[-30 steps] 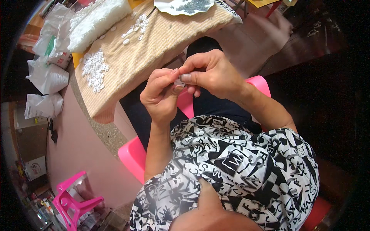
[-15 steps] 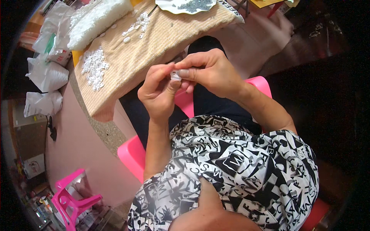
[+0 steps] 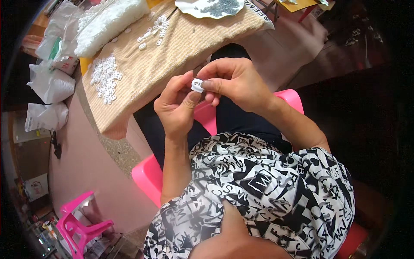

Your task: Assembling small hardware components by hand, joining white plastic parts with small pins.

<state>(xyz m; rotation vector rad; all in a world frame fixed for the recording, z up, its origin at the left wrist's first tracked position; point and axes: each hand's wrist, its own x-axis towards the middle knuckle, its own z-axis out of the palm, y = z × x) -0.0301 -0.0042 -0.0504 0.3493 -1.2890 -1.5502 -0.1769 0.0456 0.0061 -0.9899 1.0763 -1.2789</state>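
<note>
A small white plastic cord lock (image 3: 197,85) with a hole in its face sits between my fingertips, above my lap. My right hand (image 3: 235,82) pinches its right side with the thumb, the other fingers curled behind. From the left, my left hand (image 3: 176,103) grips it, thumb tip at its lower edge and index finger at its upper left. The inner side of the piece is covered by fingers. Beyond my hands, on the cloth-covered table (image 3: 181,47), lie a pile of white plastic pieces (image 3: 105,77) and a smaller scatter of them (image 3: 157,29).
A white plate (image 3: 185,5) with small grey parts stands at the far edge. A heap of white parts (image 3: 110,26) in clear plastic is at the far left. White bags (image 3: 49,82) hang beside the table. A pink stool (image 3: 77,228) stands lower left.
The cord lock has turned so its hole shows more fully. My left index finger has drawn back a little from my right fingertips.
</note>
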